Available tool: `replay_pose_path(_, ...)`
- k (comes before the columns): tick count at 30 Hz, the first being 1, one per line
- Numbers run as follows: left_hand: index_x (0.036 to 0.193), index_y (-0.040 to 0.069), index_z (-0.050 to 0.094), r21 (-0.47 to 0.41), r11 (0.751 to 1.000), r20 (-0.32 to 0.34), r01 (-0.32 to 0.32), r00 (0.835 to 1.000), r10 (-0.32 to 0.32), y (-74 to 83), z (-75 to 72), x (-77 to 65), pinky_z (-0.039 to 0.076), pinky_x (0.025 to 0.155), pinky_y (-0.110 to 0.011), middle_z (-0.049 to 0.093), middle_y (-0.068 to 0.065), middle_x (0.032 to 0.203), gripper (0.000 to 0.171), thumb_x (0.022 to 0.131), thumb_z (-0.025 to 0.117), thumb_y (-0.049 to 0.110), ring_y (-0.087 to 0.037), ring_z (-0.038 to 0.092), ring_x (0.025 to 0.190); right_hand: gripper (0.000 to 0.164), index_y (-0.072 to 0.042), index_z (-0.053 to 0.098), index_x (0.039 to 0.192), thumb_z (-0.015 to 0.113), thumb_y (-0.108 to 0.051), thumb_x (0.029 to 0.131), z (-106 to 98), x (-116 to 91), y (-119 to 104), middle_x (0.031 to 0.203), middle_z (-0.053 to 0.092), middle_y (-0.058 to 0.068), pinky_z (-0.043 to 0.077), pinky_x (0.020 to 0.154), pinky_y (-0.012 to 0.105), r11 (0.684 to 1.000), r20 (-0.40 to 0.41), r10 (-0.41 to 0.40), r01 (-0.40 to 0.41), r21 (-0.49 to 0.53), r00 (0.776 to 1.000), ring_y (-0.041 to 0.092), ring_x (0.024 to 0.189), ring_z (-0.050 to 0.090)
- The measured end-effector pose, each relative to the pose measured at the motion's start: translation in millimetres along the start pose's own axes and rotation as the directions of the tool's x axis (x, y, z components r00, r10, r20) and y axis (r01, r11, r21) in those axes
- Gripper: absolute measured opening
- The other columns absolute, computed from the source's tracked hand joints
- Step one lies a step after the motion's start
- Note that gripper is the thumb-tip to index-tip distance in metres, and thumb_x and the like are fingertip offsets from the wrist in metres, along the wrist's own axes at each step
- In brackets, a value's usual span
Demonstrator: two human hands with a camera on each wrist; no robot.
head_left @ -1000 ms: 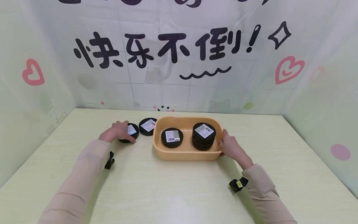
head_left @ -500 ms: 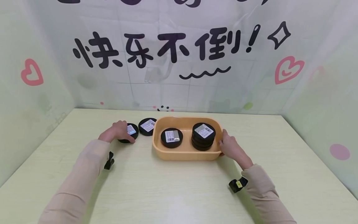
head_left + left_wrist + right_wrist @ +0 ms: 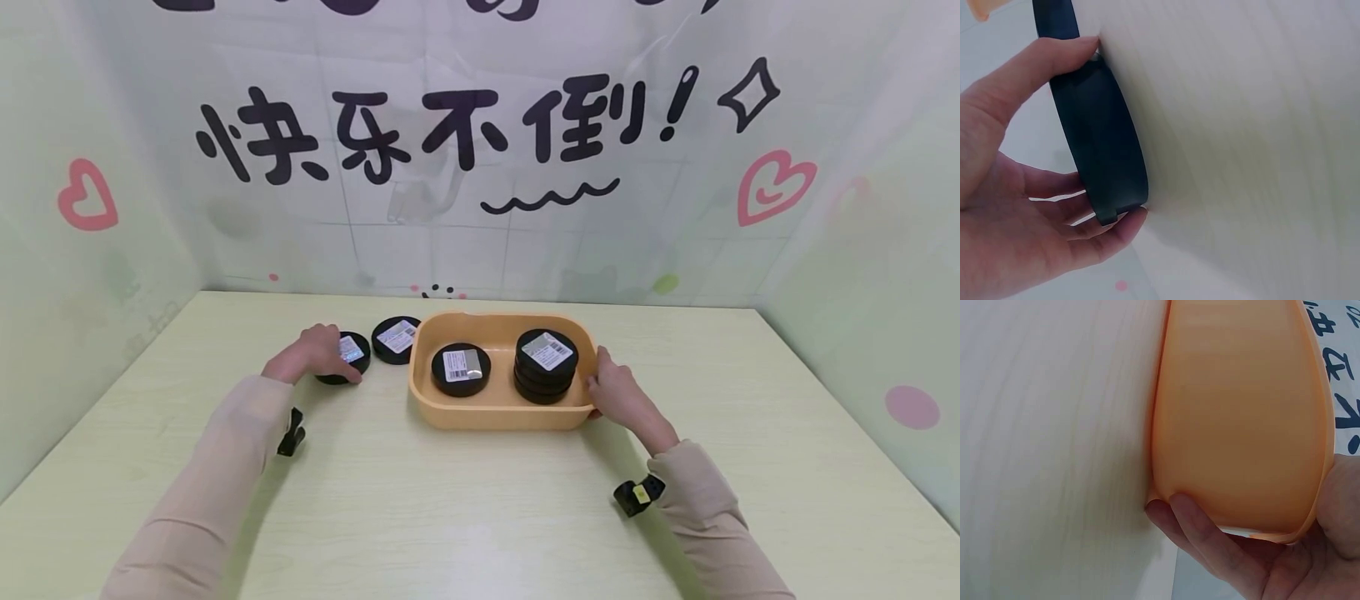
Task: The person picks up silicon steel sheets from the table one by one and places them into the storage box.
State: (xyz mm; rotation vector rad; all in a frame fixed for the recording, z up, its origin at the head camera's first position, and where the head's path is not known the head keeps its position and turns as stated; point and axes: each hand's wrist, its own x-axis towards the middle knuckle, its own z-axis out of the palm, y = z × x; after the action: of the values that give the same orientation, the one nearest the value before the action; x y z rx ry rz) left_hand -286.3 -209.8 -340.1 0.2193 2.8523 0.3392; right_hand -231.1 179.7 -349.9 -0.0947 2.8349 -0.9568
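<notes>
A flat, round black container [image 3: 355, 351] with a white barcode label lies on the table under my left hand [image 3: 313, 353]. In the left wrist view, that hand's thumb and fingers grip the container's dark rim [image 3: 1100, 137]. A second, similar black container [image 3: 394, 337] lies between it and the orange plastic bin [image 3: 495, 418]. My right hand [image 3: 617, 392] holds the bin's right end; in the right wrist view its fingers [image 3: 1207, 534] lie against the bin's outer wall. Inside the bin are one flat container [image 3: 461, 369] at the left and a stack of them [image 3: 546, 365] at the right.
The pale wooden table [image 3: 450, 508] extends in front of the bin. Behind it hangs a printed backdrop [image 3: 450, 242] with large dark characters, and similar sheets close off both sides. A small black device [image 3: 640, 494] sits at the right wrist, another [image 3: 292, 432] at the left.
</notes>
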Motion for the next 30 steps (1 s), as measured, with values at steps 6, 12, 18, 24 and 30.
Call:
replay_pose_path(6, 0.092, -0.014, 0.049, 0.003, 1.000, -0.004, -0.012, 1.000, 0.012, -2.0, -0.5, -2.9, 0.044, 0.068, -0.039, 0.053, -0.020, 0.083, 0.061, 0.066, 0.073, 0.034, -0.029, 0.051, 0.076, 0.052, 0.014, 0.010, 0.134, 0.034, -0.002, 0.091, -0.2, 0.0, -1.4, 0.113, 0.044, 0.040, 0.050, 0.051, 0.030, 1.000, 0.007, 0.007, -0.007, 0.001, 1.000, 0.022, 0.059, 0.062)
replay_pose_path(12, 0.095, -0.015, 0.047, -0.017, 1.000, -0.017, -0.023, 1.000, 0.023, -0.2, -4.1, -6.5, 0.043, 0.067, -0.037, 0.052, -0.020, 0.084, 0.062, 0.066, 0.072, 0.034, -0.028, 0.049, 0.076, 0.052, 0.014, 0.010, 0.134, 0.035, -0.002, 0.091, 0.1, 0.2, -2.1, 0.112, 0.045, 0.040, 0.050, 0.051, 0.030, 1.000, 0.005, 0.017, -0.017, -0.009, 1.000, 0.021, 0.059, 0.062)
replay_pose_path(18, 0.089, -0.013, 0.048, -0.015, 0.997, -0.071, -0.073, 0.995, 0.072, 7.2, -9.7, -10.0, 0.039, 0.061, -0.031, 0.048, -0.015, 0.075, 0.056, 0.067, 0.071, 0.033, -0.025, 0.043, 0.072, 0.052, 0.013, 0.011, 0.134, 0.035, -0.003, 0.091, 0.0, -0.2, -2.6, 0.113, 0.044, 0.040, 0.050, 0.052, 0.029, 0.999, 0.005, 0.028, -0.028, -0.015, 1.000, 0.022, 0.061, 0.062)
replay_pose_path(24, 0.091, -0.014, 0.049, 0.029, 0.992, -0.124, -0.126, 0.984, 0.129, 15.6, -15.5, -12.5, 0.041, 0.068, -0.038, 0.050, -0.017, 0.078, 0.059, 0.066, 0.071, 0.035, -0.029, 0.044, 0.078, 0.052, 0.013, 0.010, 0.134, 0.034, -0.003, 0.091, 0.7, 0.6, -0.9, 0.114, 0.043, 0.040, 0.050, 0.052, 0.029, 1.000, 0.008, 0.027, -0.027, -0.006, 1.000, 0.022, 0.061, 0.062)
replay_pose_path(30, 0.109, -0.019, 0.044, 0.031, 0.989, -0.158, -0.146, 0.976, 0.149, 28.6, -20.6, -18.3, 0.042, 0.076, -0.044, 0.050, -0.025, 0.094, 0.075, 0.065, 0.071, 0.035, -0.032, 0.046, 0.087, 0.051, 0.013, 0.011, 0.134, 0.034, -0.002, 0.091, -0.1, -0.6, -1.9, 0.112, 0.044, 0.040, 0.050, 0.051, 0.029, 1.000, 0.009, 0.020, -0.020, -0.001, 1.000, 0.022, 0.061, 0.062)
